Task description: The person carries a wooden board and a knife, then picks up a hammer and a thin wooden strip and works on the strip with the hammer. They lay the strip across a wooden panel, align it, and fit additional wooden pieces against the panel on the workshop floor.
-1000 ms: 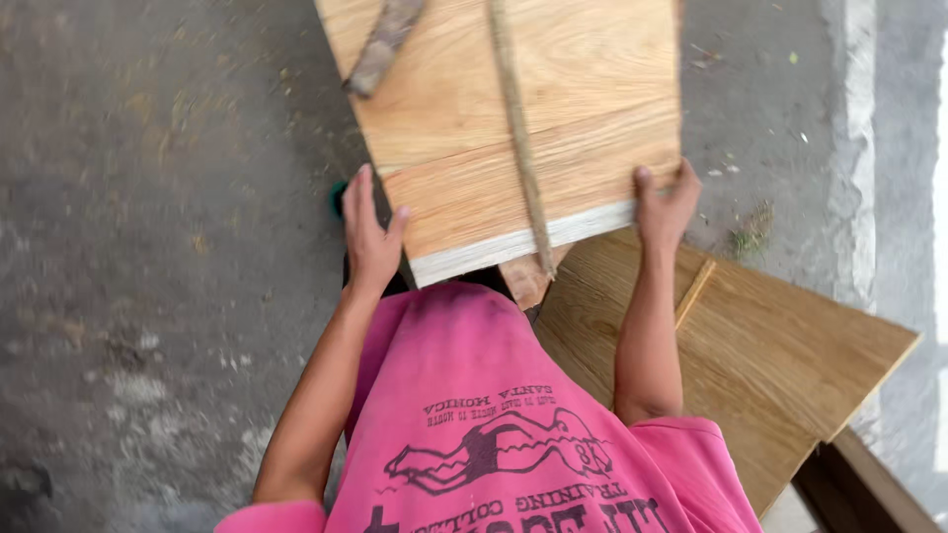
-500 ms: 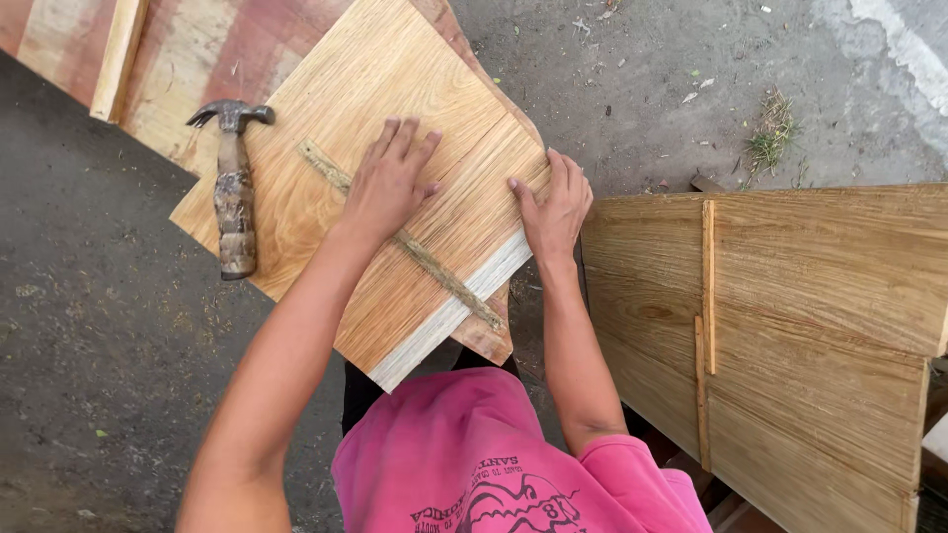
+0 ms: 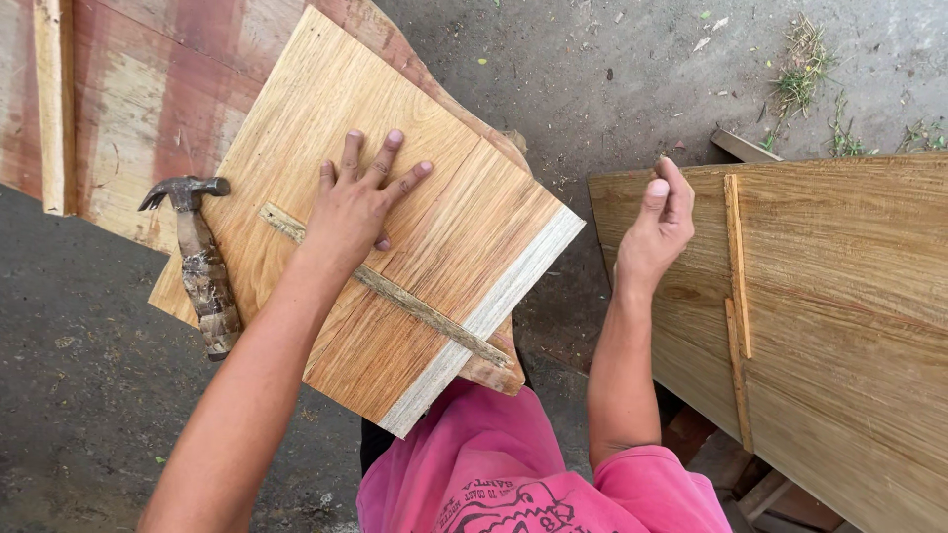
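the left hand (image 3: 357,202) lies flat, fingers spread, on a wooden board (image 3: 395,227) with a hammer (image 3: 200,262) resting near its edge. the right hand (image 3: 660,225) hovers loosely curled, grasping nothing, beside a larger panel (image 3: 849,326).

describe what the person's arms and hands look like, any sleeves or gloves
Both hands, the left hand and the right hand, are bare: no gloves, rings, watch or bands show. The forearms are uncovered too. A bright pink short-sleeved shirt with a dark printed design covers the upper arms, the sleeve hems ending above the elbows.
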`<action>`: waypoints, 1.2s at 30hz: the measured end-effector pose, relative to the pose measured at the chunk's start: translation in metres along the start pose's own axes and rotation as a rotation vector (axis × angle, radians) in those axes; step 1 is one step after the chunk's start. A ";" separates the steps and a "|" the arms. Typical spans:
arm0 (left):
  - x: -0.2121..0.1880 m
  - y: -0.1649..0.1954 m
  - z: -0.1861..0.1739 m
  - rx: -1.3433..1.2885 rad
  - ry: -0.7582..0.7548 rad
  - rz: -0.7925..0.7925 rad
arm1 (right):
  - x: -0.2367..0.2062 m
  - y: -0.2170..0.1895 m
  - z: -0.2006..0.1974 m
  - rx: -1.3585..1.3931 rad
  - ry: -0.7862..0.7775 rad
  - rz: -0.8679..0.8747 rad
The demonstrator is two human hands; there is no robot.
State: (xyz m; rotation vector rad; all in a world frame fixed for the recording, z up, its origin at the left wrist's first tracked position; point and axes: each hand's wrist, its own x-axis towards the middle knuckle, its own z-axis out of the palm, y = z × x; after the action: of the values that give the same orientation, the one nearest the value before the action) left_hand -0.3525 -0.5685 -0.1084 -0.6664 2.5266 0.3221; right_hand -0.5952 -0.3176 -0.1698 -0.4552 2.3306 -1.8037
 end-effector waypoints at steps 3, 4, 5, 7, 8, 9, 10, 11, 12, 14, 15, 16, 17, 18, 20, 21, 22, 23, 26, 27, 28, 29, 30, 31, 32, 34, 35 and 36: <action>0.005 0.002 0.002 0.007 -0.099 -0.026 | -0.002 -0.001 0.016 -0.138 -0.269 -0.103; 0.006 0.002 0.002 0.000 -0.118 -0.030 | -0.006 -0.004 0.028 -0.251 -0.370 -0.171; 0.006 0.002 0.002 -0.004 -0.135 -0.035 | -0.009 -0.009 0.042 -0.361 -0.470 -0.240; 0.006 0.002 0.001 -0.008 -0.151 -0.037 | -0.017 -0.020 0.064 -0.390 -0.544 -0.270; 0.006 0.001 0.000 -0.007 -0.146 -0.034 | -0.019 -0.026 0.074 -0.404 -0.580 -0.288; 0.006 0.001 -0.001 -0.007 -0.139 -0.033 | -0.019 -0.031 0.084 -0.416 -0.569 -0.282; 0.006 0.001 -0.001 -0.011 -0.143 -0.038 | -0.020 -0.034 0.093 -0.430 -0.560 -0.273; 0.005 0.001 -0.002 -0.017 -0.148 -0.037 | -0.020 -0.037 0.098 -0.449 -0.549 -0.261; 0.006 0.001 -0.002 -0.022 -0.150 -0.032 | -0.021 -0.040 0.101 -0.435 -0.528 -0.261; 0.007 0.001 -0.002 -0.018 -0.139 -0.021 | -0.022 -0.040 0.105 -0.405 -0.490 -0.260; 0.008 0.001 -0.002 -0.014 -0.128 -0.018 | -0.022 -0.039 0.106 -0.399 -0.480 -0.285; 0.009 0.001 -0.002 0.006 -0.127 -0.009 | -0.023 -0.038 0.106 -0.392 -0.477 -0.305; 0.010 0.000 -0.002 0.022 -0.138 0.002 | -0.025 -0.037 0.105 -0.389 -0.479 -0.314; 0.011 0.000 -0.002 0.039 -0.147 0.016 | -0.026 -0.036 0.105 -0.392 -0.488 -0.298; 0.012 0.000 -0.003 0.035 -0.187 0.007 | -0.027 -0.034 0.105 -0.398 -0.487 -0.289; 0.012 0.000 -0.004 0.035 -0.205 0.000 | -0.027 -0.033 0.105 -0.397 -0.486 -0.295; 0.012 0.000 -0.005 0.041 -0.206 0.002 | -0.027 -0.033 0.105 -0.399 -0.486 -0.298; 0.012 0.001 -0.006 0.046 -0.207 0.006 | -0.027 -0.034 0.105 -0.402 -0.488 -0.300; 0.012 0.002 -0.009 0.050 -0.206 0.009 | -0.026 -0.034 0.106 -0.403 -0.490 -0.311; 0.012 0.002 -0.010 0.050 -0.205 0.010 | -0.026 -0.034 0.106 -0.406 -0.487 -0.305; 0.013 0.002 -0.010 0.051 -0.206 0.010 | -0.026 -0.034 0.106 -0.406 -0.485 -0.299; 0.013 0.002 -0.009 0.053 -0.204 0.008 | -0.026 -0.034 0.106 -0.405 -0.482 -0.295; 0.013 0.002 -0.009 0.055 -0.202 0.007 | -0.027 -0.033 0.106 -0.412 -0.483 -0.297; 0.014 0.002 -0.008 0.050 -0.202 0.005 | -0.028 -0.033 0.105 -0.421 -0.486 -0.294; 0.013 0.001 -0.006 0.042 -0.208 0.003 | -0.029 -0.032 0.105 -0.430 -0.492 -0.288; 0.012 0.000 -0.005 0.034 -0.206 -0.003 | -0.030 -0.031 0.105 -0.420 -0.482 -0.277; 0.011 0.000 -0.004 0.035 -0.196 -0.005 | -0.030 -0.031 0.106 -0.413 -0.475 -0.279; 0.010 0.000 -0.004 0.034 -0.186 -0.010 | -0.029 -0.031 0.106 -0.415 -0.479 -0.274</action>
State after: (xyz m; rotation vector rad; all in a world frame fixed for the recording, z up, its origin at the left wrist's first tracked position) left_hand -0.3618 -0.5742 -0.1105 -0.6066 2.3462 0.3210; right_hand -0.5308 -0.4122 -0.1694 -1.1683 2.3515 -1.1056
